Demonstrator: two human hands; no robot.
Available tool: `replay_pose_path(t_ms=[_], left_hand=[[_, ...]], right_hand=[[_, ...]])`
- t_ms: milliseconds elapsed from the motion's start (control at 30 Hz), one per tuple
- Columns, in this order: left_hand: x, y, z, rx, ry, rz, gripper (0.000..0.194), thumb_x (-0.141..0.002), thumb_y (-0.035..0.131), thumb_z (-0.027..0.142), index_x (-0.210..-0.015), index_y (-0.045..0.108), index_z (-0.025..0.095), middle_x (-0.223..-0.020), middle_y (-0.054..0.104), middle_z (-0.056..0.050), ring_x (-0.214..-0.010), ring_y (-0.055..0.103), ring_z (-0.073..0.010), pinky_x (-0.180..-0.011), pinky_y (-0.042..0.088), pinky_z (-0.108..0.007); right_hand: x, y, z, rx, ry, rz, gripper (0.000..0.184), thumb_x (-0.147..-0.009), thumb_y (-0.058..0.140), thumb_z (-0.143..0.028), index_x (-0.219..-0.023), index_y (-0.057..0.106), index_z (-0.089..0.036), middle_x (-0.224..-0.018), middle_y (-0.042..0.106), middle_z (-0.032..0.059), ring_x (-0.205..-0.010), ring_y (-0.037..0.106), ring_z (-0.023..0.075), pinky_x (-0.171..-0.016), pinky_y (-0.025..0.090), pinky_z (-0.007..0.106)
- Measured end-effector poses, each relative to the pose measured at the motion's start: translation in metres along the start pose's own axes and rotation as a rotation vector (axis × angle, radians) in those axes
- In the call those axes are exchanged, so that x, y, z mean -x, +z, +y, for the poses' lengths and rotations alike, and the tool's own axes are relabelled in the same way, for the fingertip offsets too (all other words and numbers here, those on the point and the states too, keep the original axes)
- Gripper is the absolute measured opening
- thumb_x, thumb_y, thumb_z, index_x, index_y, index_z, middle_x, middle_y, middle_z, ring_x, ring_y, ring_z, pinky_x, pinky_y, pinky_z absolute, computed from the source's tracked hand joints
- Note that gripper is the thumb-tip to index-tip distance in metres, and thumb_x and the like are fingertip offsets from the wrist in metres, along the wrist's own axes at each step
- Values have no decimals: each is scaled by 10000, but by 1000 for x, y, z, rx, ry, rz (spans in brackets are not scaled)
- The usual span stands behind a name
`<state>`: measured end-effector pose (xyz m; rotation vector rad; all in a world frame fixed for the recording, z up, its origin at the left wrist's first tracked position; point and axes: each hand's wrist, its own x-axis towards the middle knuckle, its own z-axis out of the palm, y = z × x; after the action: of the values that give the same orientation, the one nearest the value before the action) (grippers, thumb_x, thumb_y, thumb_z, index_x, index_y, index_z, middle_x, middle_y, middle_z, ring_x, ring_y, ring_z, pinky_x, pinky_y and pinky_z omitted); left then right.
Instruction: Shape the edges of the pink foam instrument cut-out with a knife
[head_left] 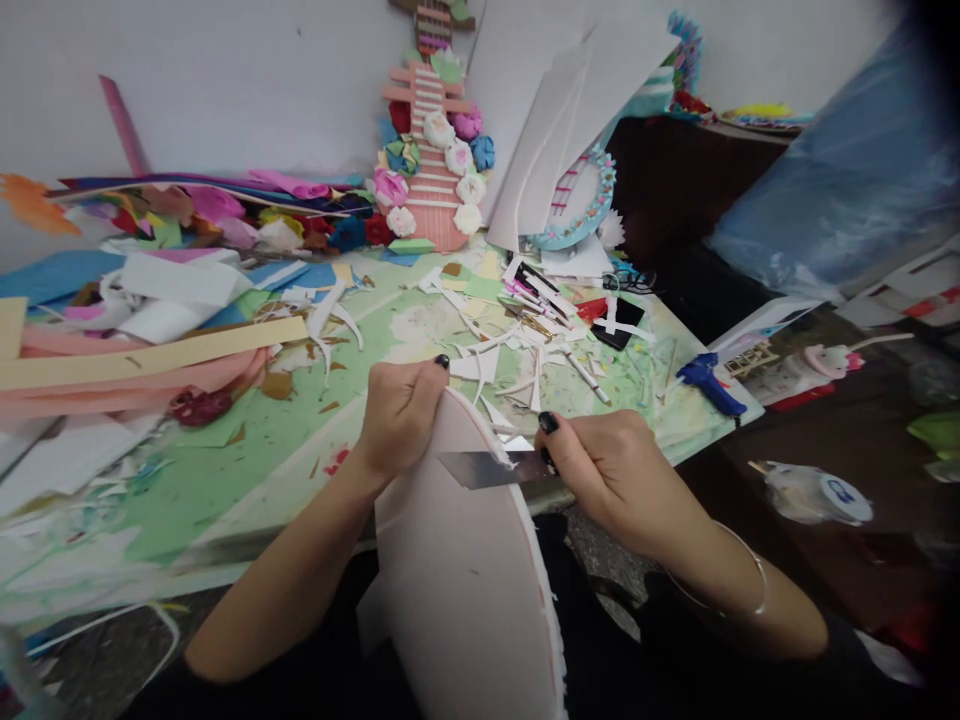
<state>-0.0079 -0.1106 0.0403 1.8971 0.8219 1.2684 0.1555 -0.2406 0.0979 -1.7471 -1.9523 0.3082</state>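
Note:
A large white foam board (457, 560) with a curved right edge stands tilted over my lap. Its cut edge looks rough, with a thin pink line along it. My left hand (401, 415) is closed round the board's upper left corner, thumb on top. In my right hand (607, 465) is a craft knife blade (480, 470), pinched between thumb and fingers; any handle is hidden in the hand. The blade lies across the board's curved edge, its pointed tip toward the left. White shavings cling to the edge beside the blade.
On the green table (300, 480) lie white foam offcuts (536, 375), a marker (589, 380) and paper scraps (180, 290). A pink paper guitar with flowers (431, 180) leans on the wall. A blue glue gun (712, 385) sits at the table's right corner.

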Motion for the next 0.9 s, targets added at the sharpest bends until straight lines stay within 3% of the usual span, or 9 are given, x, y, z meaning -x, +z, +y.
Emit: replay_pose_path(t_ms=[267,633,900], left_hand=[[-1,-1,5,-37,20,6,478,-886,475,254,-464,261,189,-441,222,48,-430,213,-83,-455,180,-292],[-3,1,5,-87,112,13,457,-881,456,233,-479,243,191,-446,222,49,-423,223,-79,-445,187,-283],[-4,1,10,-55,66,-10,434,-857,447,214,-466,258,193,-436,228,46,-424,226,-83,-444,191,-286]], right_hand=[[-6,-3,-6,46,-18,7,516,-980,305,-359,-508,389,-170,-472,270,-51,-423,266,55,-505,181,277],[-8,-3,-7,38,9,-8,560,-981,286,-359,-556,579,-144,-456,372,-27,-423,341,64,-506,211,268],[-11,-4,-7,25,17,-26,566,-980,286,-360,-544,574,-143,-460,371,-27,-429,337,64,-506,236,257]])
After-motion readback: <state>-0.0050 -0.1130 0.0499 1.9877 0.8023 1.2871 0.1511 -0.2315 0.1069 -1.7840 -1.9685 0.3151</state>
